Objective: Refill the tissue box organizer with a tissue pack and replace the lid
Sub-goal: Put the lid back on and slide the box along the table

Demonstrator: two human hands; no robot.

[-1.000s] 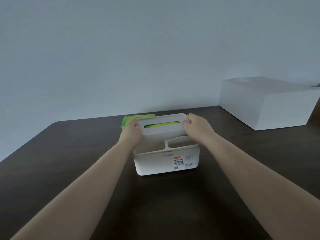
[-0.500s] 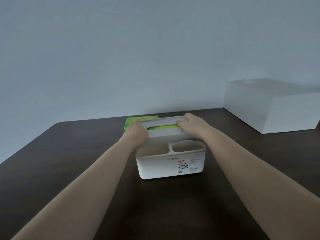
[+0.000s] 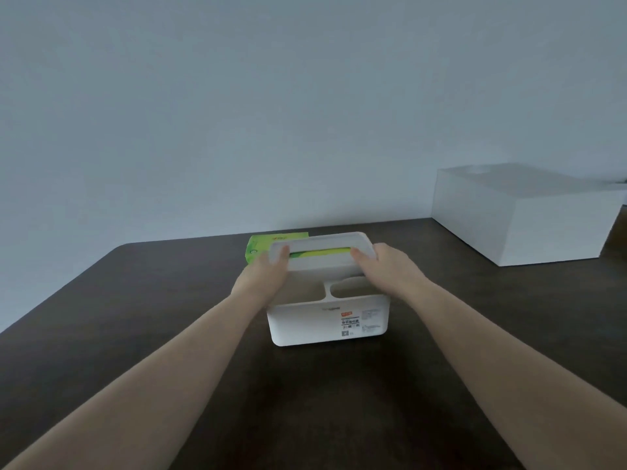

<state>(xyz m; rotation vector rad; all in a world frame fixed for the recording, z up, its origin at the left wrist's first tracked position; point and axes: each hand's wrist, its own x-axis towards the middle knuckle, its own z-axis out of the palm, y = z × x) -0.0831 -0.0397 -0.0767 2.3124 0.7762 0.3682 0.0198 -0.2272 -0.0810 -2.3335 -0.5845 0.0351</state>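
Head view: white lid (image 3: pixel 322 253) pinched at both ends, left hand (image 3: pixel 263 278) and right hand (image 3: pixel 386 268) closed on it, over the rear of the white organizer (image 3: pixel 327 320) at table (image 3: pixel 135 334) centre. Best kept level, lifted straight up evenly. Green tissue pack (image 3: pixel 261 244) just behind, seen through the slot. Large white box (image 3: pixel 529 215) well apart at right; nothing blocking.

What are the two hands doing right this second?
Left hand: closed on the left end of the white lid.
Right hand: closed on the lid's right end, over the organizer.
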